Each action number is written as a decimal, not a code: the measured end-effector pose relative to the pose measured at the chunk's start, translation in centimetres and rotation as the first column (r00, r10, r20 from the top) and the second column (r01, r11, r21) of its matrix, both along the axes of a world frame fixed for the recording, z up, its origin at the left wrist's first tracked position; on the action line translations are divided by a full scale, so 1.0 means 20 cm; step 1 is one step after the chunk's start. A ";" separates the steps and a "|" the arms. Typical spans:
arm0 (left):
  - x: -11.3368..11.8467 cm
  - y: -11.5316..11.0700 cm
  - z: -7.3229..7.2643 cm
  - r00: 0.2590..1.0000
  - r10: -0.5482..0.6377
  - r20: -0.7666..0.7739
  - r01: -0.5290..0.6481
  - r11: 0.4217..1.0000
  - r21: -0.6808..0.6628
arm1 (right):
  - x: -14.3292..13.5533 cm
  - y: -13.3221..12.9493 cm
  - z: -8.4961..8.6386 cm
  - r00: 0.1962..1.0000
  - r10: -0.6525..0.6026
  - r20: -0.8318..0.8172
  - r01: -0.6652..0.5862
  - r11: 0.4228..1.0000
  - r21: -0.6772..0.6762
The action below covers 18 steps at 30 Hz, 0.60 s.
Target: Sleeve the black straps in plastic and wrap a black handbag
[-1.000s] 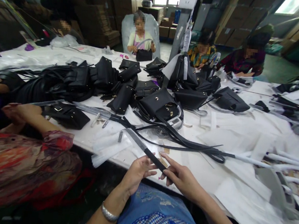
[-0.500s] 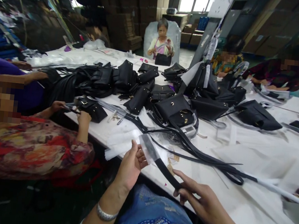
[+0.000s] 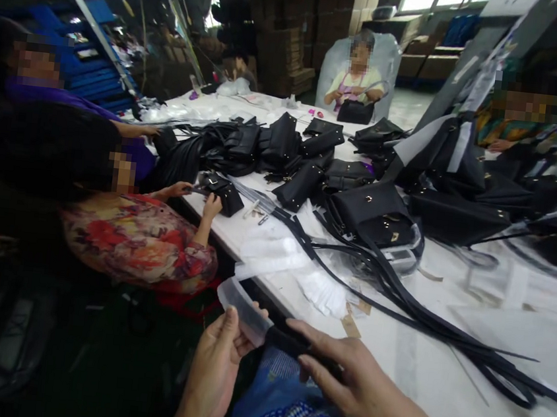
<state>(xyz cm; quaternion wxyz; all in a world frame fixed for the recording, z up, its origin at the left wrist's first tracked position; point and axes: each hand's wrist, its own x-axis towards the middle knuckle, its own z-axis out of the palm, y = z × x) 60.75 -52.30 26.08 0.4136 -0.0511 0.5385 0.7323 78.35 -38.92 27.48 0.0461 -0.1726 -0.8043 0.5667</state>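
Note:
Between my hands, low in front of my lap, is a black strap with a clear plastic sleeve over its far end. My left hand is closed on the sleeve, thumb on top and fingers behind. My right hand grips the strap farther along, its fingers on both sides; part of the strap is hidden under them. On the table past my hands lie long black straps and a black handbag with gold-coloured fittings.
The white table carries a heap of black bags, white sheets and brown tags. At my left a person in a floral top handles a small black bag. Other people sit around the table.
The view has turned left. Both hands have come lower and nearer my body with the strap, and my left thumb now presses on the plastic sleeve.

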 end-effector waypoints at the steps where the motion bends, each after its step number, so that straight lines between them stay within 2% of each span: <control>1: 0.01 -0.02 -0.01 1.000 0.018 -0.013 -0.018 1.000 -0.001 | -0.05 -0.01 0.01 1.000 0.022 -0.008 -0.022 1.000 -0.008; 3: 0.02 -0.06 -0.03 0.998 0.026 -0.056 -0.026 1.000 -0.001 | -0.15 -0.02 0.02 0.998 0.055 -0.027 -0.056 0.998 -0.008; 6: 0.05 -0.09 -0.07 0.993 -0.068 -0.100 0.068 0.998 0.001 | -0.29 -0.04 0.02 0.994 0.098 -0.048 -0.098 0.995 0.008; 9: 0.04 -0.10 -0.13 0.991 -0.078 -0.106 0.078 0.997 -0.006 | -0.38 -0.05 -0.04 0.993 0.118 -0.030 -0.118 0.993 -0.014; 12: 0.01 -0.11 -0.20 0.982 -0.071 -0.177 0.065 0.997 -0.044 | -0.40 -0.06 -0.14 0.998 0.050 0.026 -0.049 0.998 -0.049; 16: 0.04 -0.07 -0.31 0.909 -0.249 -0.334 0.236 0.968 -0.081 | -0.37 -0.05 -0.27 0.995 -0.088 0.048 0.087 0.996 0.032; 18: 0.07 -0.02 -0.37 0.903 -0.286 -0.320 0.275 0.958 -0.081 | -0.35 -0.03 -0.31 0.990 -0.132 0.057 0.127 0.989 0.079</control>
